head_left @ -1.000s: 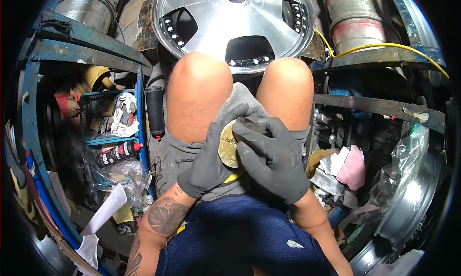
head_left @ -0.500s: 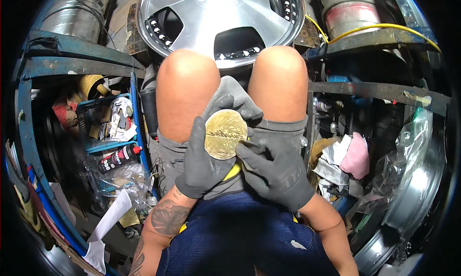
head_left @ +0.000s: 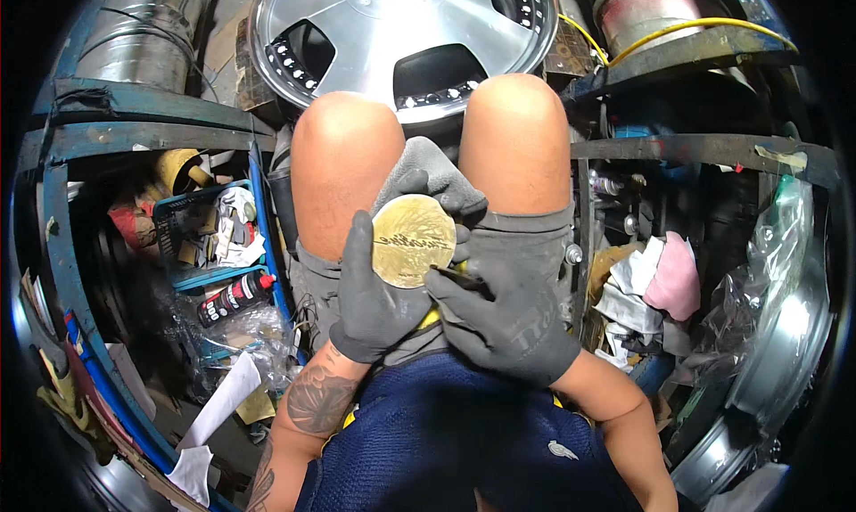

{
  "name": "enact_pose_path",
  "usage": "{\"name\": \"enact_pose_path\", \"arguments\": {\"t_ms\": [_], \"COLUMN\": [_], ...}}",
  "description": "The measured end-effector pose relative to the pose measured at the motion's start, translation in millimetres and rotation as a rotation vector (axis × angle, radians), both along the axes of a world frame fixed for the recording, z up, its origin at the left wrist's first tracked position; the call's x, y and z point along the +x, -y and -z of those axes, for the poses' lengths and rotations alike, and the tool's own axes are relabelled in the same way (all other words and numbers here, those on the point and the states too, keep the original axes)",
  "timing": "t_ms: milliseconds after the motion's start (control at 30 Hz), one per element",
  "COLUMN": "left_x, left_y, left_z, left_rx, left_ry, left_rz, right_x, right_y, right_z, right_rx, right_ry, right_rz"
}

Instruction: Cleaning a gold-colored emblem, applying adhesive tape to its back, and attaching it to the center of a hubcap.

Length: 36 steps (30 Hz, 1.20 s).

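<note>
Frame (head_left: 56, 200) of blue painted metal stands at the far left. To the right of it is a blue basket (head_left: 217, 278), in which pale rags and scraps (head_left: 234, 227) lie. Nearer to the person, a black and red bottle (head_left: 235, 299) lies tilted beside crumpled clear plastic (head_left: 252, 331). Next comes the left hand (head_left: 379, 300), in a dark grey glove, above the lap. It grips a gold disc (head_left: 414, 242) by its edge, with thumb at the left side and fingers around the far side; the face with dark marking is turned up. Beyond the knees (head_left: 346, 160) there is a silver wheel (head_left: 397, 24). Grey cloth (head_left: 434, 172) shows just beyond the disc, between the knees. The right hand (head_left: 510, 316), gloved too, has bent fingers and its thumb is at the lower right edge of the disc; I cannot tell whether it pinches something. Further right, white and pink cloths (head_left: 670, 276) lie heaped, and then plastic film (head_left: 727, 303) is against a silver rim (head_left: 785, 343).
</note>
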<state>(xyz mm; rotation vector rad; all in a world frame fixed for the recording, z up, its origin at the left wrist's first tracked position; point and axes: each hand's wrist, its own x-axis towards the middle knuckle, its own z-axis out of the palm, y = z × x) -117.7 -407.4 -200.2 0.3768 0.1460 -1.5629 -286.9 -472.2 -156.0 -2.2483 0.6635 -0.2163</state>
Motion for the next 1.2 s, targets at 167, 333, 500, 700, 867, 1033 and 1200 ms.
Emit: {"name": "enact_pose_path", "arguments": {"t_ms": [167, 333, 500, 700, 867, 1033, 1200], "left_x": [9, 8, 7, 7, 7, 1, 4], "left_y": [-8, 0, 0, 1, -11, -4, 4], "left_z": [-4, -3, 1, -9, 0, -1, -8], "left_rx": [0.196, 0.097, 0.024, 0.065, 0.01, 0.115, 0.267], "left_ry": [0.114, 0.128, 0.098, 0.237, 1.49, 0.111, 0.24], "left_rz": [0.111, 0.034, 0.019, 0.024, 0.241, -0.011, 0.094], "right_x": [27, 10, -7, -3, -2, 35, 47], "right_y": [-9, 1, 15, 13, 24, 30, 11], "right_z": [-3, -6, 6, 2, -13, -1, -9], "right_rx": [-0.019, -0.041, -0.132, -0.045, 0.062, -0.099, -0.085], "right_ry": [0.082, -0.058, -0.019, 0.112, 0.158, 0.226, 0.15], "right_rz": [-0.081, -0.117, 0.03, 0.187, 0.218, 0.256, 0.066]}}
